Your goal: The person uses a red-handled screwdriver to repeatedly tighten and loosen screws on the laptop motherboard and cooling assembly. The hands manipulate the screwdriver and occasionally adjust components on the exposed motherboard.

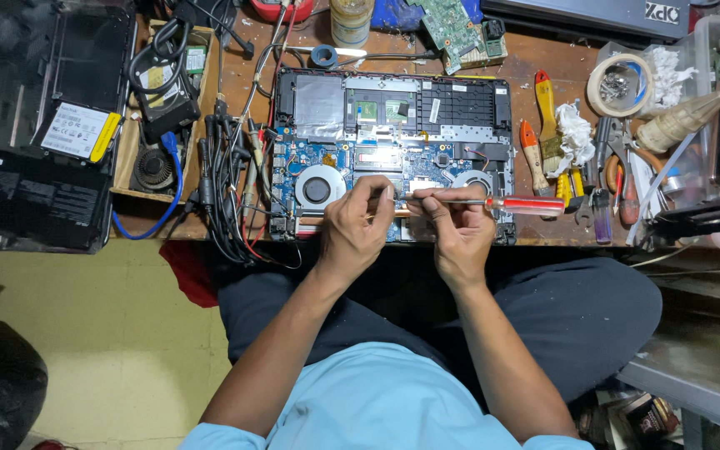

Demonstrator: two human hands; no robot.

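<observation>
Red-handled and lying crosswise, the screwdriver (493, 202) is resting in your right hand (458, 233), whose fingers (439, 202) are curling shut around its metal shaft, the handle pointing out to your right. Your left hand (356, 227) is sitting just beside it, its fingers (377, 193) pinching closed at the shaft's tip; whether they are holding something small there, you cannot tell from this view. Both hands are hovering over the near edge of the opened laptop (393, 154), which is lying on the wooden bench (543, 67) with its circuit board and two round fans (318, 188) exposed. Black cables (227, 183) are trailing at your left, paintbrushes (543, 117) and pliers at your right.
</observation>
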